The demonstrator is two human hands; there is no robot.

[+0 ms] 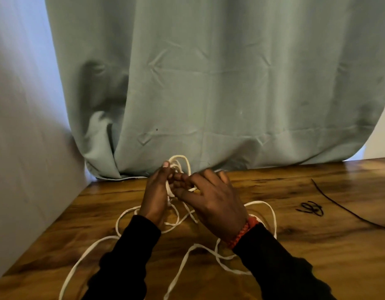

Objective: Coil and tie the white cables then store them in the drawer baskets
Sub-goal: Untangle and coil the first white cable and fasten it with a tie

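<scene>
Loose white cable (188,254) is sprawling over the wooden surface (306,256) nearest; beyond, left hand (155,194) is gripping its coils, right hand (211,200) pinching a strand.

My left hand (155,195) hides part of the white cable (180,163) coiled in it; loose cable trailing below my wrists runs off the bottom edge, as do both my sleeves (126,256).
</scene>
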